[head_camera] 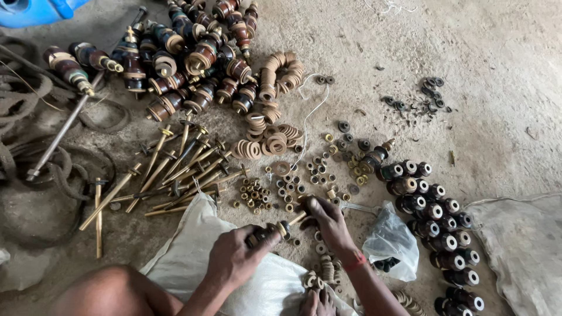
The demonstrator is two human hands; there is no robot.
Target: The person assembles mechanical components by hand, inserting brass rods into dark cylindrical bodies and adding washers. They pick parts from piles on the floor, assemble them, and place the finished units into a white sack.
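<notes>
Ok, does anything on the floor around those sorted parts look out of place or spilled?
Mostly sorted piles. The odd spot is a scatter of small dark rings at upper right, strewn loosely apart from the neat row of black spools. A loose white string trails across the washers.

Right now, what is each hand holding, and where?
Left hand grips a dark spindle assembly around its body; right hand pinches its brass rod end.

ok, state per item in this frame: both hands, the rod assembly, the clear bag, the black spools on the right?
left hand: closed around rod assembly
right hand: fingertips on the rod's end
rod assembly: held off the floor, tilted
clear plastic bag: open, crumpled
black spools: laid in rows
</notes>
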